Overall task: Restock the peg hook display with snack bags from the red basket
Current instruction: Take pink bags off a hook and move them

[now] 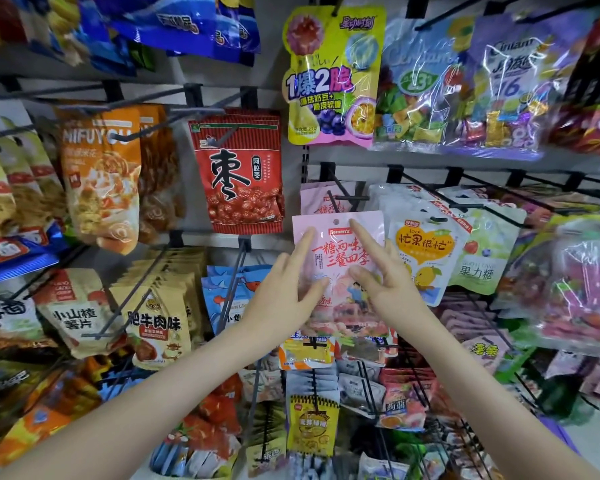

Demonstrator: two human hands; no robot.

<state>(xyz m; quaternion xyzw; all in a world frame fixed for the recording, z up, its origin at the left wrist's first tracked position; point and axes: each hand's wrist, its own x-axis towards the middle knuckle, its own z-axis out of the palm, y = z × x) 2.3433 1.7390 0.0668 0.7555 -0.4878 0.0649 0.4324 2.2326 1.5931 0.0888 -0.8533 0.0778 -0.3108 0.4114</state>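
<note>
Hands come up from the bottom, and both hold one pink bag in front of a wall of snacks. The left hand pinches the bag's left side. Its thumb presses the front and its pointer finger lies straight up along the edge. The right hand pinches the right side the same way. Its thumb is on the front, and its pointer finger reaches up until the tip is just beside the little round hole at the top of the bag. The other fingers are hidden or blurry, so I cannot tell how they lie.

The pink bag is not on a hook yet. Its hole sits just below the tip of a black peg hook. Another pink packet with red writing hangs on that hook, behind the held one.

Each hook holds its own kind of bag. To the left hangs a red bag with a picture of red fruit on it. Up above hangs a yellow-green bag with fruit pictures. Next to it are see-through bags full of small wrapped sweets in many colours. Just right of the pink bag, white bags with an orange heart hang one behind the other. Far left hangs an orange bag. Below the hands hangs a small yellow bag.
</note>
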